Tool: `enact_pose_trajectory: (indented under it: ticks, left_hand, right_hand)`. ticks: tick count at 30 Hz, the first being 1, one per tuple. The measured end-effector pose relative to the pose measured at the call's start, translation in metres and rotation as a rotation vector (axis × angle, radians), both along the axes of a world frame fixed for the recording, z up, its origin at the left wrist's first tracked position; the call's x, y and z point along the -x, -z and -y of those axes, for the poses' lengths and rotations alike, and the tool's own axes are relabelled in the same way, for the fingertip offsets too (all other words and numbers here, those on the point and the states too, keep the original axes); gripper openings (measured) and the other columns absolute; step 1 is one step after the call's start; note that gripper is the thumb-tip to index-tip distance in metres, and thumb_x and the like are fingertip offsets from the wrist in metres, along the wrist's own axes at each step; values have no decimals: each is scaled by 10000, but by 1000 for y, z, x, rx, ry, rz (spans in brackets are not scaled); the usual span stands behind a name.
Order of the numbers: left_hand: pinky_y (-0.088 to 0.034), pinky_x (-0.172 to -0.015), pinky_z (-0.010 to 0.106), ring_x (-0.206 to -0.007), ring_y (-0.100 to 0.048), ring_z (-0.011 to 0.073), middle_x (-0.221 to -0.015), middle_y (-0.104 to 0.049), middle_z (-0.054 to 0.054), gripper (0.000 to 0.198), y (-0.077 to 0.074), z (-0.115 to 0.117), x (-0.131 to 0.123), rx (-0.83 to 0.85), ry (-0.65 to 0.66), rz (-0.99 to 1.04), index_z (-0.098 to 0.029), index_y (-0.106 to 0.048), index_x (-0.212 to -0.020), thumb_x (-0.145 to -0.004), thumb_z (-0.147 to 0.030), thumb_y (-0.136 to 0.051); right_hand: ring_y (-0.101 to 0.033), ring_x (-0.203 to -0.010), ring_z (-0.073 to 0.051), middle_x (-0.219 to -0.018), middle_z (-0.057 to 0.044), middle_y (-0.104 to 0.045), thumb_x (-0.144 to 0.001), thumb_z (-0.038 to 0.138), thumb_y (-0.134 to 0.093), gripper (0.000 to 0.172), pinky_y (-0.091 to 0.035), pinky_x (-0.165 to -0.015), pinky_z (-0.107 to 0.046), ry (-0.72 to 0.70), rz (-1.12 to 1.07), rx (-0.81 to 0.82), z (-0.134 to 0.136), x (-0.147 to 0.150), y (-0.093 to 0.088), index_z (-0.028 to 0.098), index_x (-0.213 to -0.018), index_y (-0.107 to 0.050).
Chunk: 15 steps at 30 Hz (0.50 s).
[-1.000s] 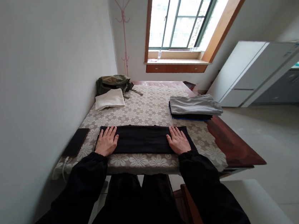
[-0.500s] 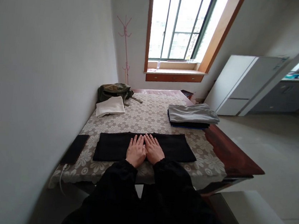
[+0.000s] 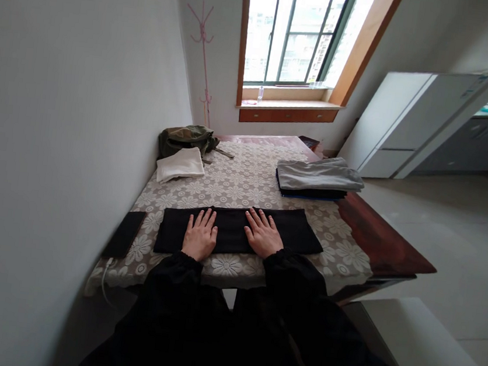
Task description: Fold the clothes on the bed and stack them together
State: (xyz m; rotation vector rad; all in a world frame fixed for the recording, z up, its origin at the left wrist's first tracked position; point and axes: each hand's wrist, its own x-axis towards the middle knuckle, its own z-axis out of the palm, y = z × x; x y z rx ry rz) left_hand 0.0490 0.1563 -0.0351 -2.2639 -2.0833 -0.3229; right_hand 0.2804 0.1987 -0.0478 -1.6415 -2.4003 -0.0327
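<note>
A black garment (image 3: pixel 232 228), folded into a long flat strip, lies across the near part of the table; its exact kind does not show. My left hand (image 3: pixel 201 235) rests flat on its left half, fingers spread and pointing away from me. On the right half, my right hand (image 3: pixel 264 235) lies palm down with its fingers apart. A gap of bare black cloth shows between the two hands. Neither hand grasps anything.
A patterned lace tablecloth (image 3: pixel 228 263) covers most of the table. Folded clothes (image 3: pixel 319 177) are stacked at the back right. A white folded cloth (image 3: pixel 181 164) and a green backpack (image 3: pixel 187 140) sit back left. A black tablet-like device (image 3: pixel 124 234) with a white cable lies near the left wall.
My hands were together at the middle of the black garment. They have slid apart, the left one leftward and the right one rightward. The view has tipped slightly downward.
</note>
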Motion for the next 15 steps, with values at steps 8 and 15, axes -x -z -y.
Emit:
enact_pose_trajectory:
  ticks: [8,15]
  left_hand:
    - [-156,-1304,569,-1584,-291,295,-1695,-366,79,617,-10,17,50,35,-193,-8,-202,-397,-1626,-1058,-438,-345]
    - [-320,-1216,595,-1526,-364,433,-1673,-344,257,716,-15,58,77,8,-402,38,-54,-386,-1607,-1042,-493,-396]
  right_hand:
    - [-298,-1577,-295,-1701,-62,-358,-1055,424,-359,614,-224,-1276,-531,168,34,-37,-11,-61,8,211,-1630,-400]
    - [-437,-1500,-327,-1583,-156,-530,-1037,375,-425,543,-300,-1250,-563,64,-165,-126,3,-93,0,143,-1512,-551]
